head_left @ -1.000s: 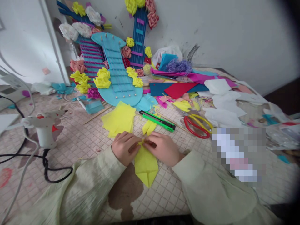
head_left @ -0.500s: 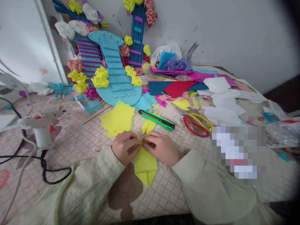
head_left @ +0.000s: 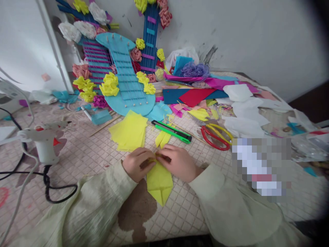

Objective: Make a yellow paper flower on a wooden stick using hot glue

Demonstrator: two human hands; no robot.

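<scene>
A folded piece of yellow crepe paper (head_left: 160,180) lies in front of me, its near end creased to a point. My left hand (head_left: 138,163) pinches the far end of it from the left. From the right, my right hand (head_left: 178,162) pinches that same end, fingertips nearly meeting the left ones. The fingers hide the paper's far edge. Beyond the left hand lies a stack of yellow paper sheets (head_left: 130,132). A green utility knife (head_left: 172,131) rests across a few folded yellow strips (head_left: 162,139) just past my hands.
At left stands a white glue gun (head_left: 46,144) with looping cables. Red-and-yellow-handled scissors (head_left: 215,140) lie to the right, near white paper (head_left: 244,116). Paper-flower-trimmed instrument shapes, one a light blue guitar (head_left: 127,77), lean on the wall. A blurred patch (head_left: 259,168) covers something at right.
Both hands stay on the far end of the yellow paper, with only slight finger movement. The view has shifted very slightly; nothing else has visibly moved.
</scene>
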